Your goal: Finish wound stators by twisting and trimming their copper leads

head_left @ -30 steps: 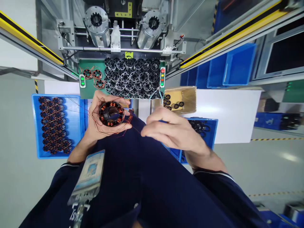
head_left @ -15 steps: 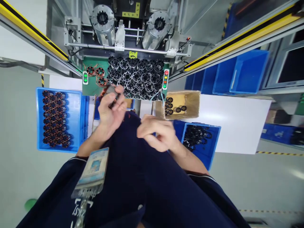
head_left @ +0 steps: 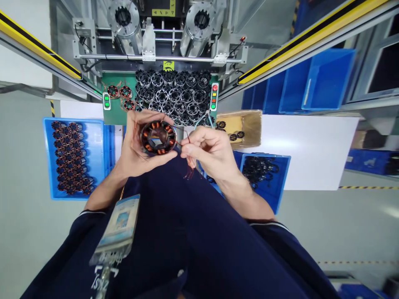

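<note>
Head view, left to right: a blue tray (head_left: 93,166) of wound stators sits at far left, within easy reach. The left hand (head_left: 137,149) cups a copper-wound stator (head_left: 158,137) face-up in front of the body, its grip closed round the rim so the windings show. Just right, the right hand (head_left: 212,153) pinches loose copper wire leads (head_left: 188,171) trailing from it. Beyond, a green counter (head_left: 116,116) holds bare stator cores (head_left: 174,97).
</note>
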`<action>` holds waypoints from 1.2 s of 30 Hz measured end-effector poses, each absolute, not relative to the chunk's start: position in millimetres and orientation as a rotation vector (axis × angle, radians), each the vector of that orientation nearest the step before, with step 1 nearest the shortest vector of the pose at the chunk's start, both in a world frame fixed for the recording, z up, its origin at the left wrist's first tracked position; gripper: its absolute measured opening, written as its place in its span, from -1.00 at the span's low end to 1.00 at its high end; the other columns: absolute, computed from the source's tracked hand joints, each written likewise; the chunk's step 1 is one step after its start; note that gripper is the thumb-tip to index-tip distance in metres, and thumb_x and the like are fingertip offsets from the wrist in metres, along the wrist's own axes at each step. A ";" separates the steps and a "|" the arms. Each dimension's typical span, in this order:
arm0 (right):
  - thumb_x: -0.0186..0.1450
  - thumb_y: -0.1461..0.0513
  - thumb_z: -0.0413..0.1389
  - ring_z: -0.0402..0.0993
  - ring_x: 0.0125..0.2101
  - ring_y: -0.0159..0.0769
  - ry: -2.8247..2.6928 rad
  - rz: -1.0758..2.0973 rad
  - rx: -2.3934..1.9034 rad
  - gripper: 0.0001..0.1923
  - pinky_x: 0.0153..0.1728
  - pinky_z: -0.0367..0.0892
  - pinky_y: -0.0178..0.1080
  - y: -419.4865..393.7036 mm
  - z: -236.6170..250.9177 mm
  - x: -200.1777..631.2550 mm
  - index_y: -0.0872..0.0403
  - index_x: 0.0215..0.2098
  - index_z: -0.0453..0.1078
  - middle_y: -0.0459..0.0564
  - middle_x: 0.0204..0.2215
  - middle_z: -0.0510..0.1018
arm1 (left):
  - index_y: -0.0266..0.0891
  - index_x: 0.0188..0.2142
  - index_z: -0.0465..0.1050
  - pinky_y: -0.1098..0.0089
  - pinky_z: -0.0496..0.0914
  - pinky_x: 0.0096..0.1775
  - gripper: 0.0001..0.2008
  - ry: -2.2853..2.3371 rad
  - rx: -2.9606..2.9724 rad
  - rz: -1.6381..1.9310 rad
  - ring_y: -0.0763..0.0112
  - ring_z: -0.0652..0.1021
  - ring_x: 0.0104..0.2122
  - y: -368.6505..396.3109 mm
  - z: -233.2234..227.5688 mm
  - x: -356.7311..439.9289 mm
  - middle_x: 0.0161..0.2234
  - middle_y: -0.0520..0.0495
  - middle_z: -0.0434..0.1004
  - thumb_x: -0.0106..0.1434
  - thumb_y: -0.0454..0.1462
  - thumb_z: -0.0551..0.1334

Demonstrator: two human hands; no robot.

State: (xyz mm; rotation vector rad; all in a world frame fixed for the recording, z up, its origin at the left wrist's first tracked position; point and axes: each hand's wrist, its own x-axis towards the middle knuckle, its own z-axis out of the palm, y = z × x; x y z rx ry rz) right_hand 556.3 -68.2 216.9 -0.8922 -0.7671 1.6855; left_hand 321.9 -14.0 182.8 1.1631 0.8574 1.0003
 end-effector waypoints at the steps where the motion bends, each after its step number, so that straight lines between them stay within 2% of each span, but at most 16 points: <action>1: 0.37 0.05 0.81 0.56 -0.61 -0.46 -0.756 1.710 -0.889 -0.61 -0.54 0.56 -0.39 -71.7 213.4 553.9 0.01 -0.14 0.79 -0.14 -0.37 0.85 | -0.01 0.23 0.68 -0.02 0.73 0.11 -0.07 0.834 1.108 1.005 -0.09 0.75 0.18 -17.1 187.1 320.0 0.15 -0.15 0.76 -0.01 0.15 0.95; 3: 0.36 0.02 0.82 0.57 -0.60 -0.45 -0.740 1.752 -0.896 -0.58 -0.56 0.54 -0.40 -78.8 206.0 546.7 0.02 -0.17 0.77 -0.12 -0.36 0.86 | -0.04 0.28 0.72 0.20 0.65 -0.23 -0.23 0.790 0.889 0.962 0.19 0.72 -0.15 -24.6 195.9 317.3 0.08 -0.17 0.78 0.27 0.24 0.78; 5: 0.35 0.03 0.83 0.61 -0.58 -0.43 -0.739 1.775 -0.896 -0.58 -0.54 0.56 -0.41 -84.8 200.2 538.8 0.04 -0.18 0.78 -0.11 -0.38 0.84 | -0.05 0.21 0.74 0.33 0.45 -0.47 -0.34 0.735 0.639 0.878 0.40 0.52 -0.41 -30.6 202.0 317.4 -0.03 -0.14 0.76 0.38 0.29 0.66; 7: 0.35 0.06 0.83 0.66 -0.57 -0.42 -0.772 1.789 -0.878 -0.62 -0.53 0.58 -0.42 -89.1 199.2 534.4 0.04 -0.16 0.82 -0.11 -0.41 0.83 | -0.04 0.10 0.72 0.39 0.28 -0.57 -0.35 0.700 0.516 0.833 0.51 0.33 -0.52 -33.1 204.0 319.8 -0.17 -0.05 0.69 0.23 0.24 0.73; 10: 0.37 0.09 0.82 0.68 -0.54 -0.43 -0.878 1.783 -0.889 -0.67 -0.51 0.58 -0.44 -91.9 210.6 538.2 0.04 -0.11 0.88 -0.08 -0.37 0.85 | -0.01 -0.02 0.65 0.45 0.23 -0.62 -0.35 0.726 0.455 0.836 0.56 0.23 -0.55 -32.9 203.4 323.5 -0.25 0.06 0.62 0.00 0.03 0.83; 13: 0.41 0.10 0.80 0.68 -0.54 -0.45 -0.987 1.732 -0.915 -0.70 -0.50 0.56 -0.44 -90.4 232.9 548.3 0.03 -0.07 0.91 -0.07 -0.34 0.86 | -0.04 -0.06 0.65 0.43 0.44 -0.53 -0.34 0.724 0.452 0.871 0.50 0.38 -0.47 -35.0 202.2 322.4 -0.19 0.01 0.66 -0.03 0.04 0.84; 16: 0.45 0.09 0.78 0.66 -0.55 -0.44 -1.092 1.665 -0.943 -0.73 -0.50 0.55 -0.41 -87.0 252.7 554.3 0.03 -0.07 0.91 -0.06 -0.34 0.86 | -0.08 -0.05 0.72 0.28 0.69 -0.34 -0.38 0.747 0.520 0.817 0.30 0.62 -0.34 -39.0 197.7 316.4 -0.19 -0.10 0.72 0.23 0.25 0.77; 18: 0.46 0.08 0.77 0.64 -0.54 -0.42 -1.145 1.607 -0.989 -0.74 -0.48 0.54 -0.38 -85.6 256.9 553.9 0.03 -0.09 0.90 -0.07 -0.35 0.86 | -0.10 0.04 0.77 0.19 0.77 -0.22 -0.36 0.781 0.548 0.774 0.18 0.74 -0.25 -40.0 192.0 312.9 -0.14 -0.16 0.80 0.33 0.31 0.73; 20: 0.49 0.09 0.74 0.63 -0.52 -0.41 -1.181 1.555 -1.023 -0.76 -0.46 0.51 -0.37 -86.2 250.0 550.4 0.02 -0.07 0.90 -0.09 -0.37 0.84 | -0.10 0.16 0.77 0.18 0.79 -0.16 -0.31 0.815 0.553 0.773 0.12 0.81 -0.17 -39.3 185.2 312.2 -0.05 -0.19 0.87 0.35 0.30 0.73; 22: 0.54 0.08 0.70 0.62 -0.49 -0.42 -1.255 1.522 -1.039 -0.78 -0.42 0.47 -0.37 -89.0 231.3 546.3 0.02 -0.03 0.89 -0.10 -0.37 0.82 | -0.08 0.22 0.74 0.23 0.76 -0.16 -0.27 0.846 0.578 0.821 0.18 0.80 -0.17 -38.0 178.8 314.8 0.02 -0.16 0.88 0.31 0.27 0.77; 24: 0.60 0.01 0.63 0.57 -0.48 -0.43 -1.376 1.509 -1.078 -0.73 -0.39 0.43 -0.36 -92.6 204.9 545.7 0.03 -0.05 0.88 -0.12 -0.40 0.79 | -0.05 0.19 0.71 0.28 0.71 -0.16 -0.28 0.871 0.691 0.938 0.28 0.75 -0.21 -36.7 174.9 318.9 0.01 -0.07 0.86 0.25 0.17 0.84; 26: 0.62 -0.10 0.59 0.53 -0.48 -0.42 -1.481 1.531 -1.161 -0.58 -0.39 0.40 -0.35 -94.0 179.5 552.7 0.05 -0.15 0.84 -0.12 -0.44 0.75 | -0.06 0.12 0.70 0.26 0.70 -0.07 -0.31 0.882 0.901 1.057 0.31 0.73 -0.20 -35.7 175.3 322.0 -0.04 -0.02 0.82 0.19 0.08 0.90; 29: 0.57 -0.20 0.60 0.57 -0.45 -0.39 -1.478 1.520 -1.289 -0.46 -0.37 0.44 -0.35 -87.1 163.8 577.9 0.06 -0.24 0.76 -0.09 -0.41 0.77 | -0.11 0.07 0.71 0.11 0.70 0.15 -0.33 0.824 1.241 1.102 0.19 0.76 -0.07 -35.2 184.4 321.9 -0.05 -0.06 0.79 0.19 0.07 0.92; 31: 0.59 -0.21 0.59 0.66 -0.39 -0.37 -1.357 1.508 -1.270 -0.48 -0.32 0.54 -0.34 -76.7 174.6 596.5 0.04 -0.18 0.75 -0.04 -0.31 0.84 | -0.09 0.12 0.70 0.04 0.69 0.19 -0.28 0.778 1.357 1.032 0.10 0.78 -0.02 -35.8 193.7 319.9 -0.02 -0.08 0.79 0.17 0.06 0.92; 34: 0.64 -0.23 0.53 0.78 -0.32 -0.33 -1.191 1.613 -1.105 -0.49 -0.22 0.68 -0.31 -58.7 212.0 610.2 0.03 -0.04 0.78 0.00 -0.19 0.89 | -0.03 0.26 0.62 0.04 0.71 0.09 -0.15 0.744 1.366 0.896 0.03 0.82 -0.05 -37.2 207.3 319.3 0.04 -0.08 0.81 0.13 -0.03 0.93; 36: 0.59 -0.14 0.63 0.83 -0.27 -0.32 -1.204 1.734 -1.003 -0.55 -0.20 0.71 -0.32 -49.0 237.4 607.8 0.03 0.00 0.77 -0.02 -0.18 0.90 | 0.02 0.33 0.56 0.11 0.69 0.01 -0.14 0.706 1.343 0.853 0.04 0.84 -0.06 -37.2 213.9 321.4 0.06 -0.05 0.80 0.18 -0.13 0.90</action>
